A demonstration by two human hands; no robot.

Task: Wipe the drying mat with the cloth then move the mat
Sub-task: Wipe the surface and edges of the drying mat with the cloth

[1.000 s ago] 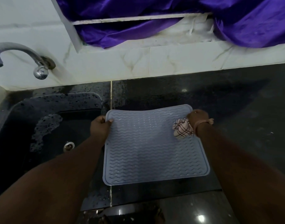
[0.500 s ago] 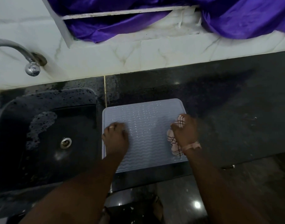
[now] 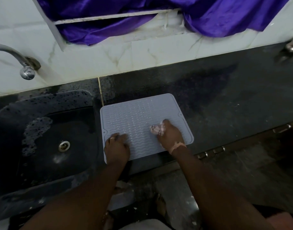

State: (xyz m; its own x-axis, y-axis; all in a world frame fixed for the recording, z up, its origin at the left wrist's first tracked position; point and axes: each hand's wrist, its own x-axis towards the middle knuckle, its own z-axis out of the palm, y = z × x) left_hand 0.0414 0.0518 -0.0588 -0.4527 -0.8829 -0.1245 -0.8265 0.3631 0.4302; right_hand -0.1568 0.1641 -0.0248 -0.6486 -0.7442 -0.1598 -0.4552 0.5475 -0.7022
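A pale grey ribbed drying mat (image 3: 137, 117) lies flat on the black counter, just right of the sink. My left hand (image 3: 116, 149) presses down on the mat's near left corner, fingers spread, holding nothing. My right hand (image 3: 170, 136) rests on the mat's right half and grips a bunched checked cloth (image 3: 156, 129), which pokes out to the left of the fingers and touches the mat surface.
A black sink (image 3: 47, 138) with foam and a drain lies left of the mat, a chrome tap (image 3: 24, 67) above it. Dark counter (image 3: 225, 100) stretches right. White marble wall and purple curtain (image 3: 142, 15) behind. Drawer handles (image 3: 210, 152) line the counter front.
My left hand went from gripping the mat's far left edge to pressing flat on its near left part. My right hand dragged the cloth from the far right corner toward the mat's middle.
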